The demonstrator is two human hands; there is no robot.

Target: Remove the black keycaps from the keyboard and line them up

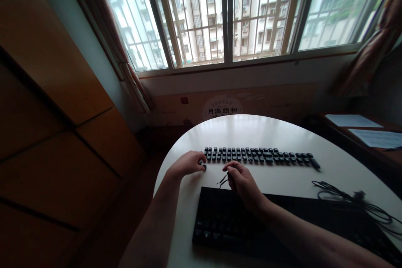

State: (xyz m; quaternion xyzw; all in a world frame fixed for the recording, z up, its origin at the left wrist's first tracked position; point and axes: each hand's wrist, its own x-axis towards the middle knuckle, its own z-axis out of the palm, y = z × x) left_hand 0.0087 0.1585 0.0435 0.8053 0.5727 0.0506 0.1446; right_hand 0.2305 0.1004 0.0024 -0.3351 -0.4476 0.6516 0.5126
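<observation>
My left hand point(187, 163) is at the left end of rows of black keycaps point(268, 160), its fingers curled. A single black keycap point(204, 168) is at the tips of its thumb and finger, just in front of the rows. In my right hand point(243, 179) is a wire keycap puller point(223, 181), its thin prongs pointing left above the table. Below that hand lies a black keyboard point(205, 213), partly covered by my right forearm. Some keys show at its lower left; the rest of its surface is dark.
The white round table point(238, 130) has a curved far edge. A coiled black cable point(345, 194) lies at its right side. Papers point(375, 138) rest on a brown surface further right. Behind the table are a printed box point(270, 100) and barred windows; a wooden cabinet point(63, 134) stands left.
</observation>
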